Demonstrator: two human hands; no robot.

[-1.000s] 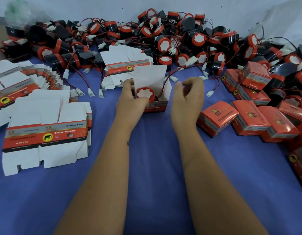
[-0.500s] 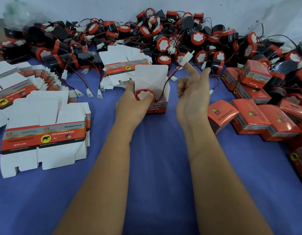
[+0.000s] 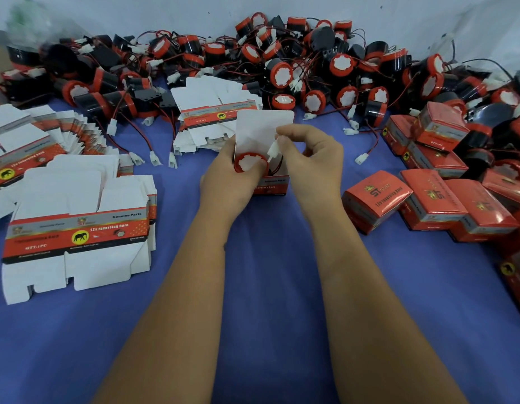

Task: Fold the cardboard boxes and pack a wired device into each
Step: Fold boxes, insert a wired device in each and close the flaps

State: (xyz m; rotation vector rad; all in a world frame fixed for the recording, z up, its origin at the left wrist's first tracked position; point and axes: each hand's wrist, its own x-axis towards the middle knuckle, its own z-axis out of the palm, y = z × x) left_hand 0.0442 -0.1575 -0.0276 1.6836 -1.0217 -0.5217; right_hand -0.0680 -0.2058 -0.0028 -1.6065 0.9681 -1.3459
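Left hand (image 3: 232,182) gripping open box (image 3: 270,188) and horn (image 3: 250,163) at frame centre, right hand (image 3: 308,156) pinching white connector (image 3: 272,149): wire likely to snag under lid flap (image 3: 263,126).

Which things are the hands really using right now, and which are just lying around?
In use:
left hand
right hand
open box
horn in it
white plug, pinched by the right hand

Lying about:
horn pile
flat boxes
closed boxes
blue cloth
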